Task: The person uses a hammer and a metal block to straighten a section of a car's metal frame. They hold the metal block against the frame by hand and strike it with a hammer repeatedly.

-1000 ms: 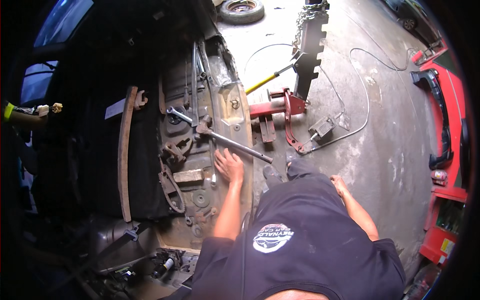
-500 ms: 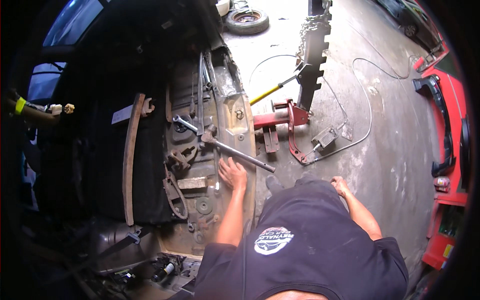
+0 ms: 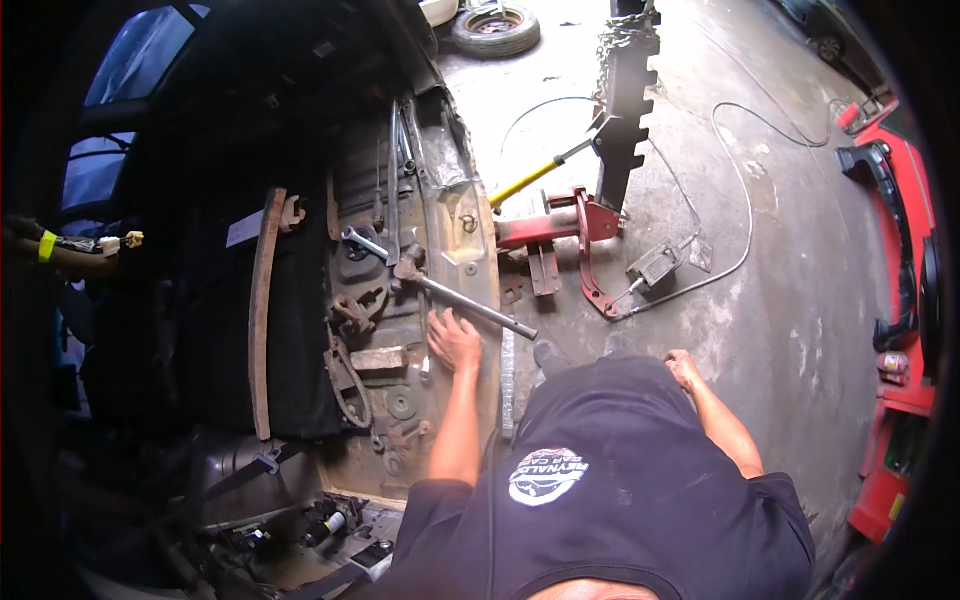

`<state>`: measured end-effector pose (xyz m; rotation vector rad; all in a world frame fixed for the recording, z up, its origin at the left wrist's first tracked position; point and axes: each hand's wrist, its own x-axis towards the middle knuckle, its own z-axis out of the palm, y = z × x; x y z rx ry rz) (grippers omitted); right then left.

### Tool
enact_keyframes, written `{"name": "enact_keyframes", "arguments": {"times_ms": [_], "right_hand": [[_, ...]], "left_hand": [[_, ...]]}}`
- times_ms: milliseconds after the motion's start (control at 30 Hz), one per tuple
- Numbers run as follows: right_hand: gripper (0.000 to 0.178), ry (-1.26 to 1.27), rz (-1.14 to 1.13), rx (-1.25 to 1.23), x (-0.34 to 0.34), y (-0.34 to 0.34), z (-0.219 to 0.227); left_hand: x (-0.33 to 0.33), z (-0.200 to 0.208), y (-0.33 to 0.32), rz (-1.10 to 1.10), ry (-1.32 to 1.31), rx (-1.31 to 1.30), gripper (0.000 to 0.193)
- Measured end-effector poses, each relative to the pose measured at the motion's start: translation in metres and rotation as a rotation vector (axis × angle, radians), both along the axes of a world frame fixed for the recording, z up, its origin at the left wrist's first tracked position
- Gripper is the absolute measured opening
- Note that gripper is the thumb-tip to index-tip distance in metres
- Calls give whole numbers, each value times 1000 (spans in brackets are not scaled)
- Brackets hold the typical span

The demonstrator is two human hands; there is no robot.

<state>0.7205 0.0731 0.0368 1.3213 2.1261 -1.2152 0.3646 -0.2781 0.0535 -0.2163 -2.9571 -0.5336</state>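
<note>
My left hand [image 3: 455, 343] lies on the bare metal edge of a car body floor [image 3: 478, 270], open, its fingers spread and nothing held in them. Just above its fingertips a hammer [image 3: 470, 304] rests across that edge, its head to the left and its metal handle reaching over the floor. Left of the hand are a rusty clamp [image 3: 360, 312], a block [image 3: 379, 360] and a chain-like loop [image 3: 348, 388]. Beside my right thigh is my right hand [image 3: 684, 368], fingers curled; whether anything sits in them is hidden.
A wrench [image 3: 366, 243] and long bars [image 3: 393, 190] lie farther along the car floor. A wooden strip [image 3: 265, 310] rests on black seat fabric. Ahead stand a red frame [image 3: 545, 230] with a notched post [image 3: 630, 110], a foot pump [image 3: 655, 268], a hose [image 3: 742, 230] and a tyre [image 3: 496, 30].
My view has shifted slightly, and the car floor with its tools sits a little farther left. My left hand stays on the metal edge near the hammer. Nothing has been picked up.
</note>
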Motion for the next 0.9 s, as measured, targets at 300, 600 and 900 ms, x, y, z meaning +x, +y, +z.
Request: {"name": "enact_keyframes", "arguments": {"times_ms": [300,600,900], "right_hand": [[28,13,64,34,-2,39,12],[33,8,-18,-8,8,55,27],[35,5,83,18,16,49,8]], "left_hand": [[-3,0,-4,25,34,134,37],[-1,-1,0,57,37,146,35],[-3,-4,-5,33,29,155,38]]}}
